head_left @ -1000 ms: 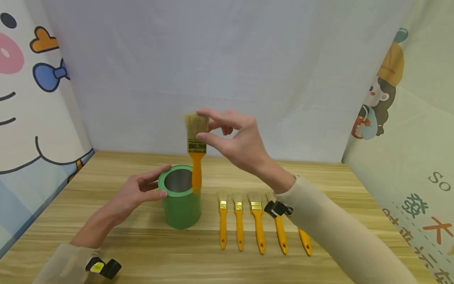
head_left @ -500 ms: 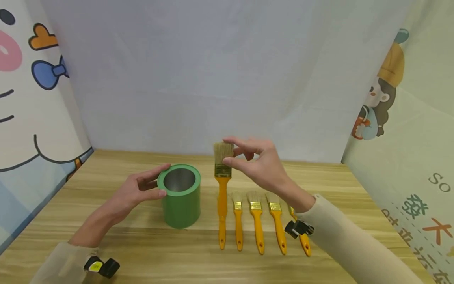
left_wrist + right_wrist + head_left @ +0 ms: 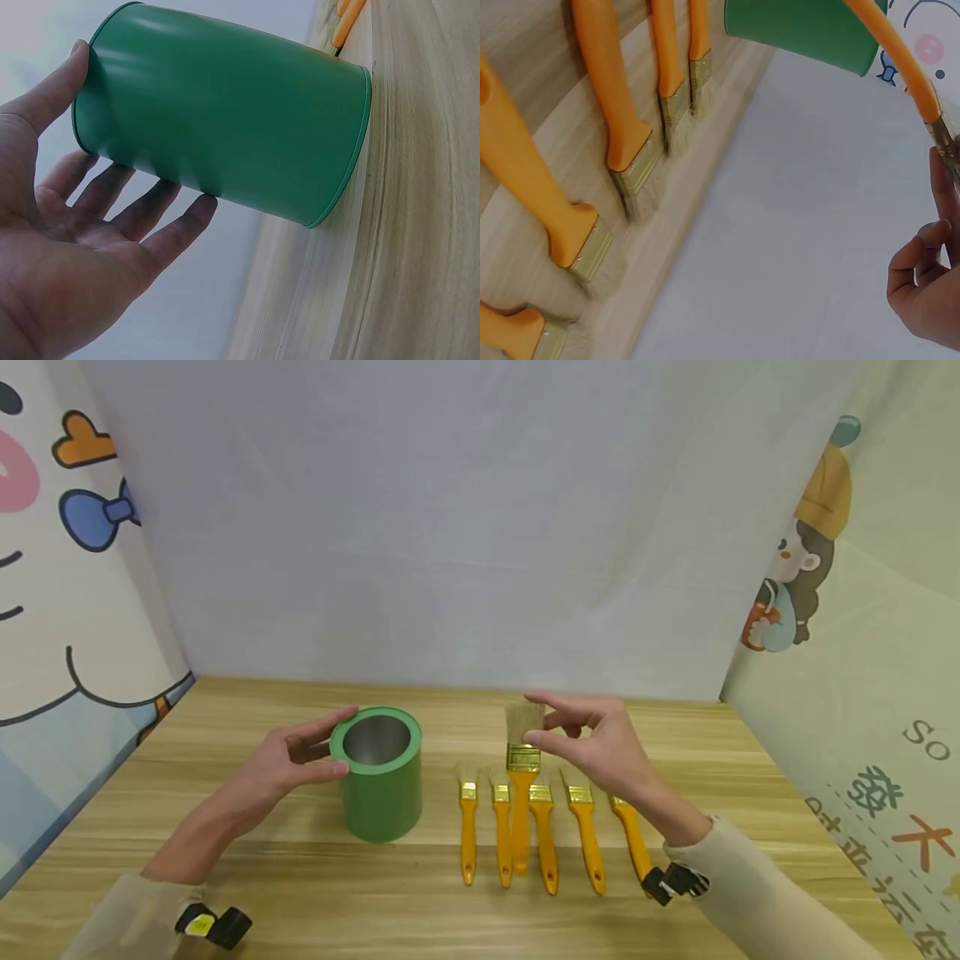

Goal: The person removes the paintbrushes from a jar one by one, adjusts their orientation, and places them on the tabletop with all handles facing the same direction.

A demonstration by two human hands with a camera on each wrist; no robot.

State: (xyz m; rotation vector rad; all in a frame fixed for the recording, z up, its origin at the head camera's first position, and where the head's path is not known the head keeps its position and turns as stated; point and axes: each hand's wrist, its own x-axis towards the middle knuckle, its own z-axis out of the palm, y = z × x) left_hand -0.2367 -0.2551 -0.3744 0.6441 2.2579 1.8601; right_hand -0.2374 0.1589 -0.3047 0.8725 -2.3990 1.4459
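My right hand (image 3: pixel 603 745) pinches a flat paintbrush (image 3: pixel 521 806) by its bristles and metal ferrule, thumb on the near side. Its orange handle hangs down and overlaps the row of paintbrushes in the head view. In the right wrist view, that paintbrush (image 3: pixel 904 64) is at the upper right edge. My left hand (image 3: pixel 277 768) holds the upper rim of an upright green can (image 3: pixel 382 802) with thumb and fingertips. The left wrist view shows the fingertips (image 3: pixel 202 210) touching the side of the can (image 3: pixel 225 105). Its grey interior looks empty in the head view.
Several orange-handled paintbrushes (image 3: pixel 587 839) lie in a row right of the can, bristles pointing away from me. The wooden table (image 3: pixel 337 910) ends at a pale back cloth (image 3: pixel 435 527). Printed cloths hang left and right. Each sleeve carries a black wrist camera (image 3: pixel 213 925).
My right hand has carried the paintbrush right and down, from beside the can to over the row of paintbrushes. The left hand and the can have stayed put.
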